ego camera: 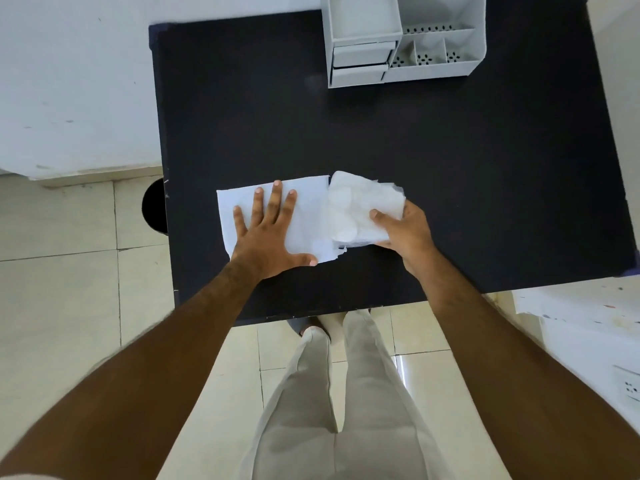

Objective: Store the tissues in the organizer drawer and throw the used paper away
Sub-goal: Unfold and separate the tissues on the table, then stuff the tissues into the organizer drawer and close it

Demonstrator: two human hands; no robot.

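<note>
A flat white sheet of paper (311, 202) lies on the black table (450, 168) near its front edge. My left hand (266, 233) rests flat on the sheet with fingers spread. Beside it on the right, my right hand (401, 233) grips a stack of white tissues (360, 209) in a clear wrapper, thumb on top; the stack overlaps the sheet's right edge. The white organizer (440, 69) stands at the table's far side, with two shut drawers (360, 64) on its left front.
A round black bin (156, 206) stands on the tiled floor just off the table's left edge. A white wall runs along the left. A white surface with a socket (627, 386) is at the lower right. My legs are below the table's front edge.
</note>
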